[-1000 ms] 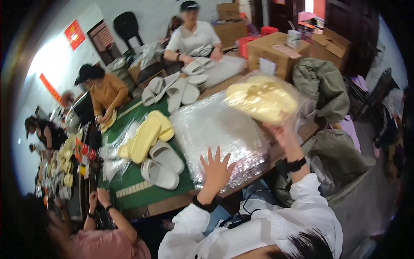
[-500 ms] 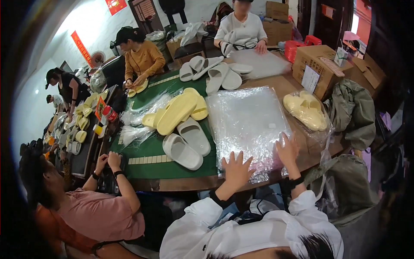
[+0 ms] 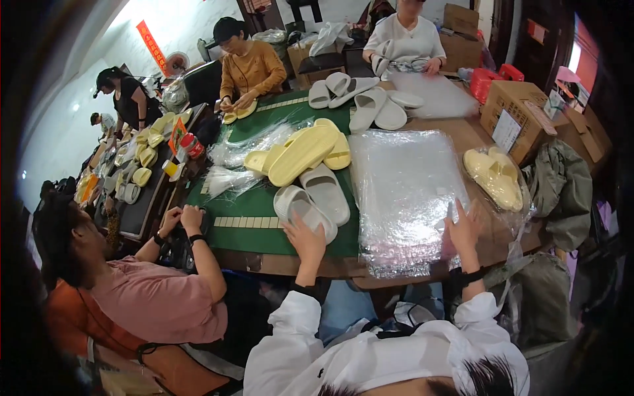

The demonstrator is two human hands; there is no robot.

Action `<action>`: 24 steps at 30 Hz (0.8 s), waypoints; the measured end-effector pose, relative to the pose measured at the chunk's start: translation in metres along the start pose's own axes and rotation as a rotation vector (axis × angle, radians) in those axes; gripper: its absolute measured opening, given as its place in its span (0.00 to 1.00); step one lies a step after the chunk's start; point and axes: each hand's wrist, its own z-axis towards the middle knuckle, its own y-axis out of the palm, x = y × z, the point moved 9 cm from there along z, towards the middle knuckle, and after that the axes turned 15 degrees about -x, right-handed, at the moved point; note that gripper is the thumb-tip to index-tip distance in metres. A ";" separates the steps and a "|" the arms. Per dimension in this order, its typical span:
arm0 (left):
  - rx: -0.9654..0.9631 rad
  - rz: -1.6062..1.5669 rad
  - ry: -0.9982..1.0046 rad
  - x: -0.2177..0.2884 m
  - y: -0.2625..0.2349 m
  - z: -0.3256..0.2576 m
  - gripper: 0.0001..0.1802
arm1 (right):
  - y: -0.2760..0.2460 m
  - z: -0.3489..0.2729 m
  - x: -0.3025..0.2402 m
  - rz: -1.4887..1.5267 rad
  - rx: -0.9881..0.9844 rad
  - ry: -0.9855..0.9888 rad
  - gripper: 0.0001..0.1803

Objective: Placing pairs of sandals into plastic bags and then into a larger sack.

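Pale grey slippers (image 3: 310, 201) lie on the green mat under her spread left hand (image 3: 306, 239), so she should grip one firmly while her open right hand (image 3: 464, 231) steadies the clear bag stack (image 3: 403, 191).

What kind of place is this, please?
Probably a small workshop for packing slippers. Pale grey foam slippers and yellow foam slippers lie on the green-covered table beside a stack of clear plastic bags, with brown cardboard boxes behind.
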 end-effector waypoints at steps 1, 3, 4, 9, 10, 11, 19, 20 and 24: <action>0.010 0.004 -0.003 -0.013 0.006 0.001 0.47 | -0.002 -0.001 -0.006 0.007 0.002 -0.008 0.31; -0.062 -0.493 -0.025 -0.038 0.022 0.003 0.48 | -0.012 -0.008 -0.025 0.201 0.089 -0.199 0.30; -0.061 -0.492 -0.022 -0.037 0.023 0.004 0.48 | -0.005 -0.012 -0.038 0.375 0.055 -0.310 0.27; 0.054 -1.452 -0.302 -0.051 0.046 -0.001 0.35 | 0.012 -0.057 -0.125 0.269 -0.128 -0.576 0.26; 0.061 -1.451 -0.298 -0.060 0.042 0.001 0.35 | 0.018 -0.066 -0.138 0.244 -0.197 -0.623 0.26; -0.088 -1.726 -0.375 -0.067 0.058 0.003 0.30 | 0.018 -0.073 -0.143 0.247 -0.195 -0.631 0.26; -0.049 -1.581 -0.217 0.027 -0.020 -0.020 0.23 | 0.040 -0.076 -0.133 0.193 -0.321 -0.586 0.27; -0.070 -1.612 -0.181 0.044 -0.032 -0.023 0.22 | 0.039 -0.076 -0.136 0.214 -0.351 -0.587 0.28; -0.204 -1.505 0.081 0.125 -0.057 -0.030 0.22 | 0.050 -0.068 -0.136 0.198 -0.463 -0.551 0.29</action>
